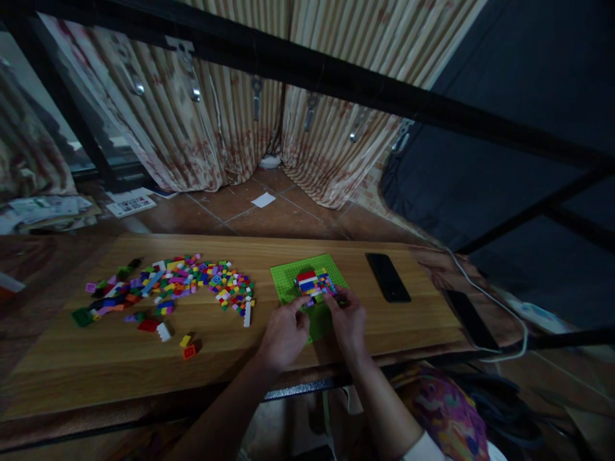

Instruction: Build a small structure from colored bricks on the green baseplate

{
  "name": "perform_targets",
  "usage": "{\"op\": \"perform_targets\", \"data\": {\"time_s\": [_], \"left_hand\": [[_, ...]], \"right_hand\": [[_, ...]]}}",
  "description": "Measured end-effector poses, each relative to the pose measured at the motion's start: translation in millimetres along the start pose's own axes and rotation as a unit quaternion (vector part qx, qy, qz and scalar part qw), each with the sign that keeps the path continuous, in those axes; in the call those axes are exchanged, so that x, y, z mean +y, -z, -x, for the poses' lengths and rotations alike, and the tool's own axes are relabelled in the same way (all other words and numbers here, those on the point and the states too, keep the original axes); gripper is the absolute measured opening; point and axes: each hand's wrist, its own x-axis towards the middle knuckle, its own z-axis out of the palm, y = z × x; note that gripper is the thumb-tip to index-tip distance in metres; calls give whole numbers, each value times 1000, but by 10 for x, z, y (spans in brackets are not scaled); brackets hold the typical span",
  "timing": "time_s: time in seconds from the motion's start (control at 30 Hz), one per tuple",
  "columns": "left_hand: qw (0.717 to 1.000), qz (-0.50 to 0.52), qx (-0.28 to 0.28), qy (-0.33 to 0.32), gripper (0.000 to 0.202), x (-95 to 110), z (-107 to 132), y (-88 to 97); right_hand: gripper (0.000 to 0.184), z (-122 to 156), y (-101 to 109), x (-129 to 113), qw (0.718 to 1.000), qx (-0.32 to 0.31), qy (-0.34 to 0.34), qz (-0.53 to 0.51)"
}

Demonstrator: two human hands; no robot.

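Note:
A small build of toy bricks in red, white, blue and many mixed colours stands on a green studded baseplate. My left hand is at its near left edge, index finger reaching forward and the other fingers curled in. Against the near right edge, my right hand has its thumb and bent fingers closed on the build. Both sets of fingertips meet the near side of the bricks. Any small brick between them is hidden.
Many loose toy bricks lie spread over the left of the wooden table. Red and yellow ones sit nearer the front. A black phone lies right of the baseplate; a second dark phone with a white cable is farther right.

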Motion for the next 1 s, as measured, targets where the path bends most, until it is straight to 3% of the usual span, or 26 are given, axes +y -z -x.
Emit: {"op": "perform_targets", "data": {"time_s": [0.2,0.3,0.4,0.53,0.67,0.87,1.0], "left_hand": [[999,32,-2,14,31,-25,-27,32],[997,72,-5,42,29,-53,-44,34],[988,138,-21,71,29,-54,-55,21],[973,209,-54,83,27,-5,-47,-4],[959,261,-74,77,29,45,-27,-4],[956,267,-84,89,34,62,-14,-1],[958,254,-76,107,38,28,-35,-20]], "right_hand": [[53,101,106,-43,1000,-12,4,-3],[41,243,161,-24,1000,-10,24,11],[27,404,183,-53,997,-49,65,6],[25,515,165,-191,985,-134,107,3],[22,511,148,-279,978,-169,122,-1],[17,433,173,-278,973,-160,162,34],[19,217,189,-309,965,-132,203,104]]}}
